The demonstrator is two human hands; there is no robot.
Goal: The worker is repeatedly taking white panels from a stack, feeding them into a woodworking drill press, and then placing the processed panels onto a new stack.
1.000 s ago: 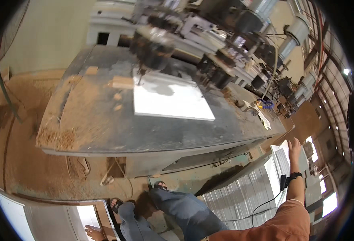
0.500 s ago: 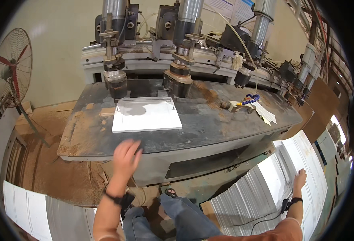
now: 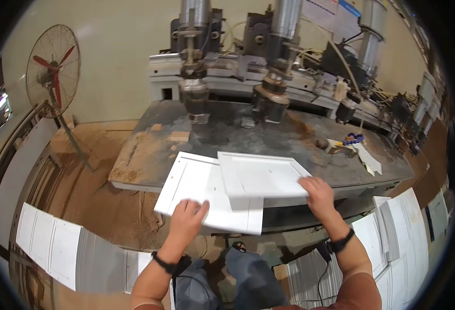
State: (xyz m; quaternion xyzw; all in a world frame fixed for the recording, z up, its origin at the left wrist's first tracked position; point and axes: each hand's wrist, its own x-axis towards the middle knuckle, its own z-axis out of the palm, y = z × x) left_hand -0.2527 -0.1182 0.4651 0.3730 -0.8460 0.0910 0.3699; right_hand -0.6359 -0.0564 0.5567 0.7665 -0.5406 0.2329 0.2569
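My left hand (image 3: 189, 219) grips the near edge of a white grooved panel (image 3: 194, 178) with small holes in its face. That panel hangs out past the table's front edge. A second white panel (image 3: 263, 178) overlaps its right part from above. My right hand (image 3: 318, 195) is closed on the second panel's right edge, thumb side hidden. Behind both panels lies the dark machine table (image 3: 222, 134), dusted with sawdust. Over it stand two vertical drill heads (image 3: 194, 95), (image 3: 272, 101) with nothing beneath them but the tabletop.
A stack of white panels (image 3: 101, 258) stands at the lower left, and another stack (image 3: 403, 232) at the right. A fan (image 3: 52, 70) stands at the far left. A blue jointed hose (image 3: 353, 138) and paper (image 3: 368, 159) lie on the table's right part.
The panel under the drill heads has come off toward me into my left hand. My right hand has left the right-hand stack and now holds a second panel over the first. The view has shifted left.
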